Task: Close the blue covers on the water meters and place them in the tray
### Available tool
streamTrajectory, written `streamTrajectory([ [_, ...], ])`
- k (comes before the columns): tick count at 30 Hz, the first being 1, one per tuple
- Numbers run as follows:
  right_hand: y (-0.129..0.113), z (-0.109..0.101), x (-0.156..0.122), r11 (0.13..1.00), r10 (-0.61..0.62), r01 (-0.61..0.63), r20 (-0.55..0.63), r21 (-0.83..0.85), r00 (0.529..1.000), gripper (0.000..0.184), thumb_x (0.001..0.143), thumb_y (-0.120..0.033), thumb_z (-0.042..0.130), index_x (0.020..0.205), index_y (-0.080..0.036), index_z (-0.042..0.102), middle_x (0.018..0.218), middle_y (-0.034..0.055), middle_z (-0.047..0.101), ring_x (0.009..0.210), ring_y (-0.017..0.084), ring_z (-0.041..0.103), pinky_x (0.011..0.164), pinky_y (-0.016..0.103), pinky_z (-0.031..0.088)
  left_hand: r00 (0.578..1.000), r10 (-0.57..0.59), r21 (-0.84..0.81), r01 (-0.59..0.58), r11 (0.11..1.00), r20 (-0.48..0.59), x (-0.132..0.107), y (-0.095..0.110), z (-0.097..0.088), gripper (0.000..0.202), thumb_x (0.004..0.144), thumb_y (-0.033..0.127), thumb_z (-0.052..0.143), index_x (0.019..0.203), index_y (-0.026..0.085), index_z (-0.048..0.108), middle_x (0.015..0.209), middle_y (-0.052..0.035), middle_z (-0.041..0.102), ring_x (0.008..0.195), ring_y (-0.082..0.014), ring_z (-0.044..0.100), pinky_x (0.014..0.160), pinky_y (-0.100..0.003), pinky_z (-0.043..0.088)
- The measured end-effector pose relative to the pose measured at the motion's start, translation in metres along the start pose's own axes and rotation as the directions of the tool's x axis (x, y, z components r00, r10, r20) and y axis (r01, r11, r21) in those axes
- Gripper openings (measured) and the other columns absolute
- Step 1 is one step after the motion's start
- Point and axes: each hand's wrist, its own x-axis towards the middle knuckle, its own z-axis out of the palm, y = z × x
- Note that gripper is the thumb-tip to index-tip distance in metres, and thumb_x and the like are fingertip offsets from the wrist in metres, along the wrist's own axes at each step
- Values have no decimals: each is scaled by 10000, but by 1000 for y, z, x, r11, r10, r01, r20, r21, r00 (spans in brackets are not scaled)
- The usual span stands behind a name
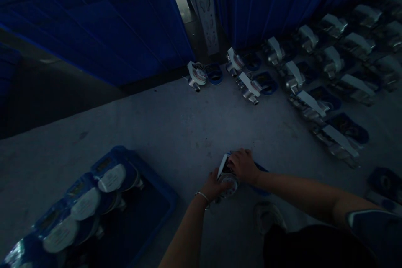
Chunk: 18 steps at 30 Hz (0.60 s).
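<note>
A water meter (228, 185) with a clear round face and a raised white plate stands on the grey surface in front of me. My left hand (214, 187) is closed around its near left side, thumb over the round face. From the far right, my right hand (242, 165) presses bent fingers in beside the white plate; what lies under its fingertips is hidden. Part of a blue cover (262, 167) shows behind my right wrist. Close to my body lies a clear round piece (268, 215), dim and hard to make out.
Rows of similar metal meters (309, 104) with white plates and blue covers fill the right side. A few more, including one meter (197, 76), stand along the back edge. At lower left, a blue tray (169, 205) holds several blue-cased meters. Blue bins (94, 21) and a perforated post (205, 12) stand behind.
</note>
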Motion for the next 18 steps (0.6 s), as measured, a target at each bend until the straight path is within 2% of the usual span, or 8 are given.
streamTrajectory([
  [3, 14, 1, 8, 995, 61, -54, -89, 78, 994, 270, 863, -407, 453, 857, -205, 631, 1005, 88, 582, 1028, 232, 455, 907, 423, 308, 1000, 19, -42, -19, 999, -10, 1, -1, 4, 691, 582, 427, 718, 1187, 179, 495, 1097, -107, 604, 1043, -280, 559, 890, -378, 463],
  [5, 32, 0, 4, 972, 155, -134, -99, 192, 983, 289, 876, -395, 418, 898, -212, 640, 995, 88, 579, 1032, 224, 465, 929, 421, 330, 1000, 16, -80, -17, 997, -20, 1, -1, 6, 658, 593, 424, 711, 1166, 179, 500, 1067, -100, 618, 1031, -277, 568, 869, -375, 477],
  [8, 65, 1, -23, 853, 414, -400, 32, 336, 910, 316, 886, -325, 355, 1037, -189, 598, 1017, 110, 587, 1027, 223, 501, 947, 424, 362, 999, -13, -122, 9, 992, -39, 1, -5, 10, 631, 601, 438, 704, 1143, 186, 503, 1048, -94, 622, 1028, -277, 571, 847, -375, 494],
  [10, 82, 7, -47, 774, 503, -523, 155, 357, 850, 348, 822, -293, 454, 1122, -142, 543, 1069, 142, 583, 1036, 245, 518, 943, 432, 381, 998, -31, -111, 25, 994, -46, 2, -7, 13, 631, 614, 470, 690, 1145, 187, 499, 1060, -99, 608, 1048, -282, 560, 870, -390, 485],
  [13, 91, 22, -73, 737, 499, -563, 260, 374, 826, 596, 641, -212, 620, 1205, -108, 459, 1105, 151, 588, 1011, 258, 551, 893, 399, 432, 991, -23, 8, 24, 1000, -131, 6, -4, 14, 663, 643, 525, 654, 1169, 158, 486, 1219, -146, 493, 1190, -315, 447, 990, -442, 398],
  [15, 88, 31, -77, 641, 495, -605, 348, 472, 796, 689, 575, -158, 619, 1231, -122, 411, 1051, 113, 623, 931, 231, 588, 799, 346, 476, 966, 48, 96, -25, 995, -252, 11, 2, 11, 709, 676, 532, 623, 1243, 152, 431, 1392, -164, 284, 1299, -320, 302, 1055, -456, 321],
  [17, 82, 36, -74, 501, 477, -647, 440, 574, 761, 607, 556, -130, 569, 1152, -120, 460, 960, 80, 653, 839, 205, 608, 687, 295, 491, 946, 171, 154, -133, 979, -274, 18, 9, 4, 688, 716, 488, 598, 1294, 181, 385, 1465, -130, 138, 1344, -290, 219, 1085, -435, 285],
  [18, 79, 36, -71, 442, 463, -660, 476, 608, 748, 523, 553, -123, 538, 1074, -119, 505, 916, 71, 660, 807, 198, 612, 648, 278, 489, 946, 221, 160, -186, 969, -237, 22, 13, 0, 664, 728, 454, 596, 1301, 196, 381, 1468, -115, 149, 1344, -272, 226, 1085, -418, 291],
])
